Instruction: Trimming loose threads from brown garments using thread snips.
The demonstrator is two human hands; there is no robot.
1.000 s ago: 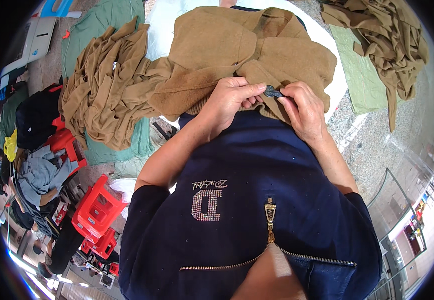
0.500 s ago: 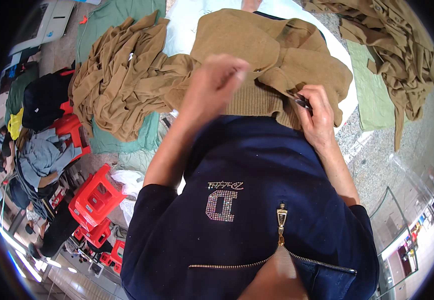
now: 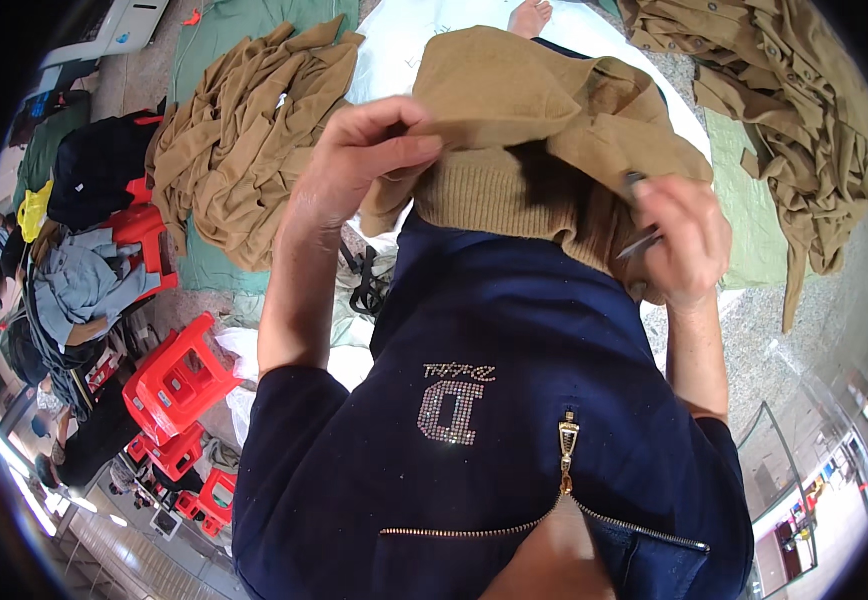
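Speckled grey stone floor (image 3: 739,350) shows to the right of a brown knitted garment with a ribbed hem (image 3: 494,195), draped across a seated person's lap in the head view. Thumb and fingers of the left hand (image 3: 369,150) pinch a raised fold at the garment's left side. At its right side, the right hand (image 3: 689,240) is curled around a small dark-and-silver pointed tool (image 3: 639,243), partly hidden by slightly blurred fingers.

Left of the garment, a crumpled heap of brown knitwear (image 3: 254,145) lies on a green sheet (image 3: 194,50); right of it, a pile of buttoned brown clothing (image 3: 804,130) rests partly on a pale green sheet (image 3: 749,245). Beyond the garment are a white sheet (image 3: 384,50) and a bare foot (image 3: 530,17). Red plastic stools (image 3: 179,385) stand well to its lower left.
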